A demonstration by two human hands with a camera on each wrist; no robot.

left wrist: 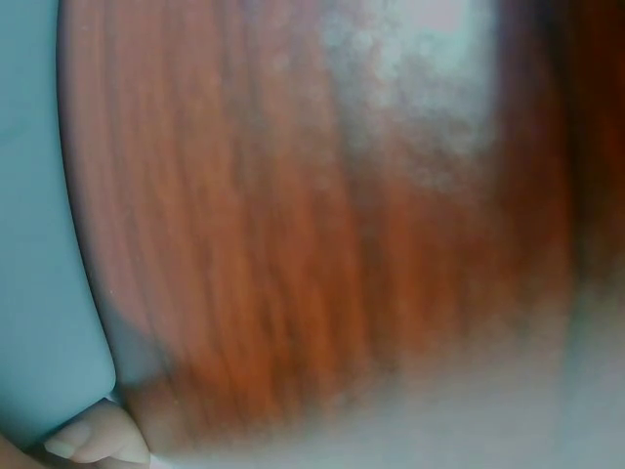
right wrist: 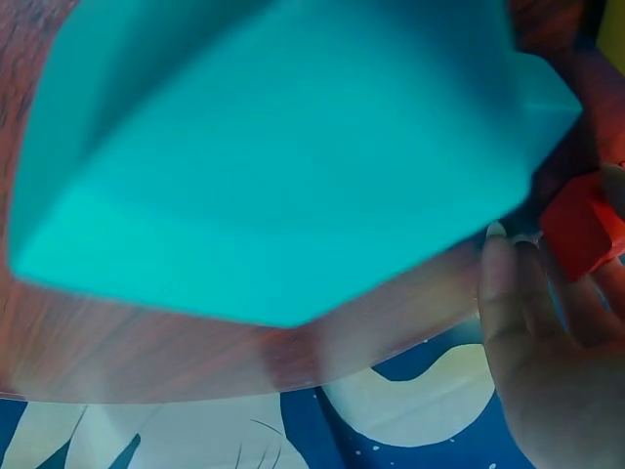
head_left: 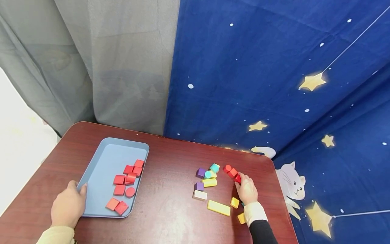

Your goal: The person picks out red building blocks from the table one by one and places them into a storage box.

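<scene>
At the left, my left hand [head_left: 68, 205] grips the near-left rim of a blue-grey tray [head_left: 111, 166], thumb on the inner side. Several red blocks [head_left: 119, 190] lie along the tray's right half. In the left wrist view, a fingertip [left wrist: 93, 435] shows at the tray's edge. My right hand [head_left: 247, 189] pinches a red block [head_left: 238, 179] at the right of the table. Touching or nearly touching it in a row are a red cube [head_left: 233, 173] and a red cylinder [head_left: 227, 168]. A large teal block [right wrist: 283, 205] fills much of the right wrist view.
Between tray and right hand sit purple cubes [head_left: 199, 186], teal pieces [head_left: 214, 167], a yellow half-round bar [head_left: 209, 183], a cream block [head_left: 199, 195] and a long yellow block [head_left: 218, 207]. Yellow cubes [head_left: 234, 202] lie near my right wrist. Curtains [head_left: 213, 84] hang behind the table [head_left: 170, 189].
</scene>
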